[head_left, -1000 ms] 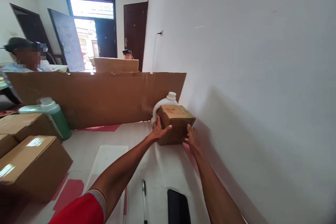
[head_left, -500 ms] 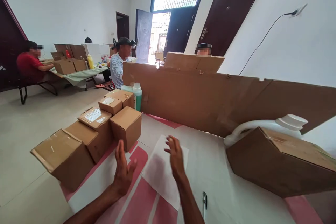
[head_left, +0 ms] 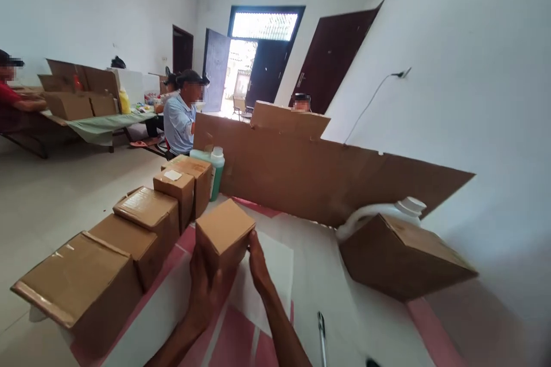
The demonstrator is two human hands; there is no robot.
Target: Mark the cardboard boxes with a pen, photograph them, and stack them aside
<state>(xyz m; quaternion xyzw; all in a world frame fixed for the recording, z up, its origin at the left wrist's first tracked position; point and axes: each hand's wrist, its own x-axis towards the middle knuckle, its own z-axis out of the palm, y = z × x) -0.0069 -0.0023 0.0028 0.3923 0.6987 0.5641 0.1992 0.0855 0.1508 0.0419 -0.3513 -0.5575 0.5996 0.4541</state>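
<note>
A small cardboard box point(head_left: 226, 225) is gripped between my two hands, its plain top face toward me. My left hand point(head_left: 204, 287) presses on its near left side, thumb toward the front. On the right side, the fingers of my right hand point(head_left: 257, 258) lie against the box near its corner. Whether its underside touches the table is hidden. A white sheet of paper point(head_left: 275, 281) lies on the table beneath my right hand. To the right of my right forearm rests a pen point(head_left: 322, 332).
Several cardboard boxes point(head_left: 103, 275) line the table's left edge, with a green liquid bottle point(head_left: 217, 175) behind them. A cardboard panel point(head_left: 293, 178) stands across the back. On the right are another box point(head_left: 400, 264) and a white jug point(head_left: 365, 212). Other people sit beyond.
Both hands, apart and holding nothing before, are now closed on the small box. It has come away from the row of boxes toward the paper. The camera view has turned.
</note>
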